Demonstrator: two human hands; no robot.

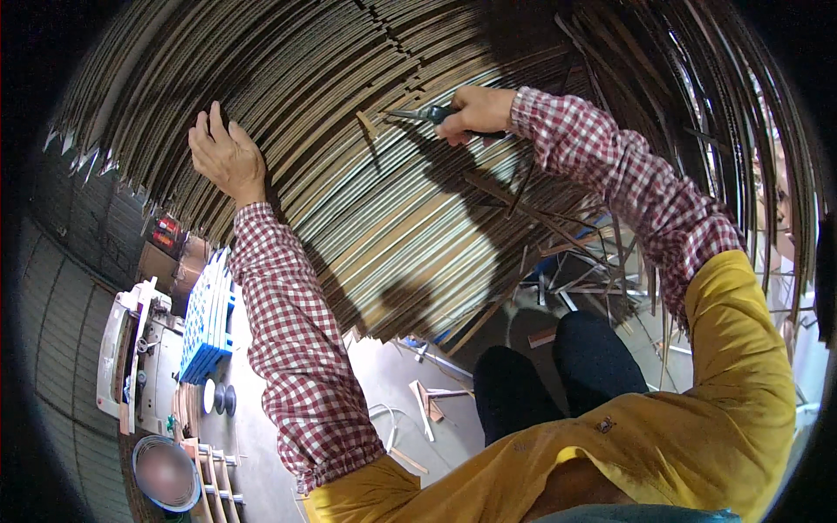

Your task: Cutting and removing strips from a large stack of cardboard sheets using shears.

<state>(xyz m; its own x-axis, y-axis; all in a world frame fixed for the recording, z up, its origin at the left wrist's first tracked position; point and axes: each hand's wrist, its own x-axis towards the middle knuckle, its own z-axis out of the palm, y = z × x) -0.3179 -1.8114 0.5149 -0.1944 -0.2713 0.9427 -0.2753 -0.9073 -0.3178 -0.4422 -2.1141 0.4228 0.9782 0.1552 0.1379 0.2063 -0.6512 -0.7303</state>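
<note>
A tall stack of corrugated cardboard sheets (375,253) fills the middle and top of the view, its layered edges facing me. My left hand (227,157) lies against the stack's left part, fingers stretched out and holding nothing. Farther right, my right hand (476,113) is closed around the dark handles of a pair of pliers (427,114). The metal tip points left along the cardboard edges. Just beyond that tip, a small brown cardboard strip (366,125) sticks out from the stack. Checked sleeves cover both my forearms.
Loose cardboard strips (532,209) hang and lie in a tangle at the right. Scraps (425,408) are on the pale floor below. At the left stand a blue-and-white stack (207,318), a white machine (157,349) and a round fan-like object (166,472).
</note>
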